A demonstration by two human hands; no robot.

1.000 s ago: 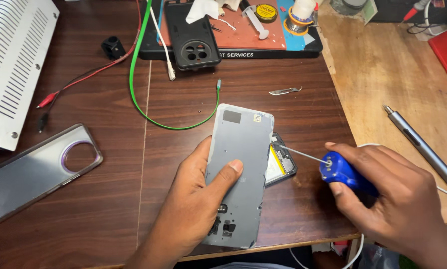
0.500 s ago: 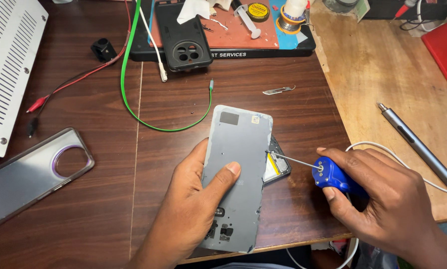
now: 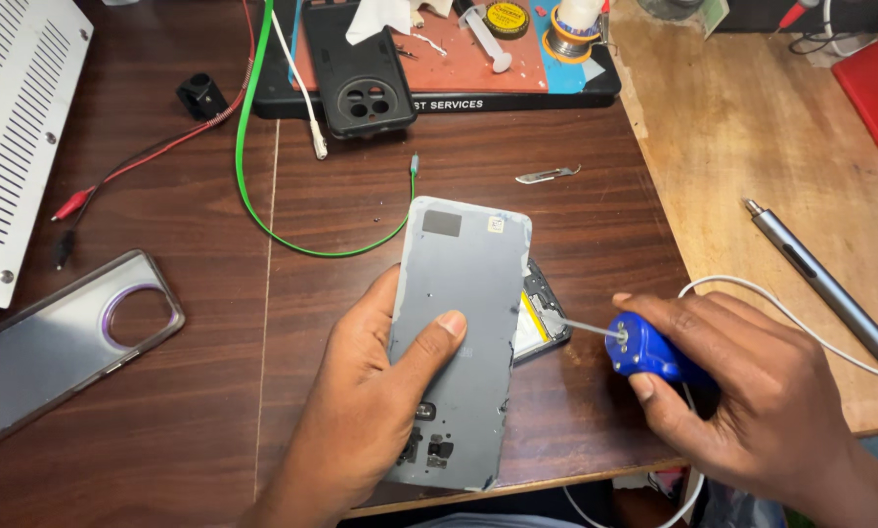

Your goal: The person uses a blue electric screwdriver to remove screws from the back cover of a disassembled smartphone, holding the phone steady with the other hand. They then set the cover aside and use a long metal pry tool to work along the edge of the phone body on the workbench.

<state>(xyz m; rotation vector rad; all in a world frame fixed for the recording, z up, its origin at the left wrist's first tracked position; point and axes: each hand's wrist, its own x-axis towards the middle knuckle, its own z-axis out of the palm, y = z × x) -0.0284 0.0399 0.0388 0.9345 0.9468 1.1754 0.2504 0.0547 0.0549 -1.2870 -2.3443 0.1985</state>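
Gripping a grey phone panel tilted up, the left hand steadies it while the right hand clasps a blue screwdriver.

left hand: bare, no glove, no ring
right hand: bare, no glove, no ring
fingers: short, trimmed nails
wrists: uncovered, no sleeve or watch showing

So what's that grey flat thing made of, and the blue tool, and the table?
The grey panel in the left hand looks like matte plastic or coated metal: flat, dull, no glare. The screwdriver in the right hand has a glossy blue plastic-looking handle and a thin shiny metal shaft. The table looks like dark wood, with visible grain.
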